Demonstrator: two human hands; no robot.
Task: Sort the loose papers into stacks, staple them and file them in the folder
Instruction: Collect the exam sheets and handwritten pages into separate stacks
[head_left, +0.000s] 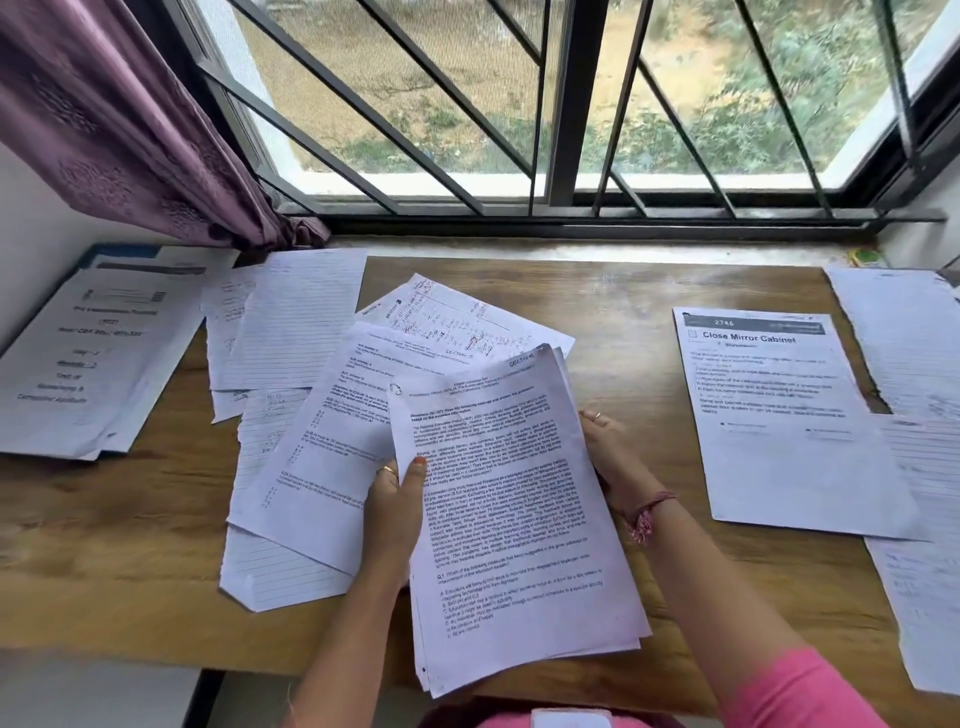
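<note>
Loose papers (322, 415) lie fanned across the bench (623, 291); both hands, left hand (395, 499) and right hand (608, 452), grip a printed sheaf (519, 519) by its edges. Sorting seems underway; next, choose its matching stack.

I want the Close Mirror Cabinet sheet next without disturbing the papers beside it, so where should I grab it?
Probably pinch the Close Mirror Cabinet sheet at its left edge, coming from the bare table side. It lies flat, and its right edge meets the lined papers, so that side is crowded.
</note>
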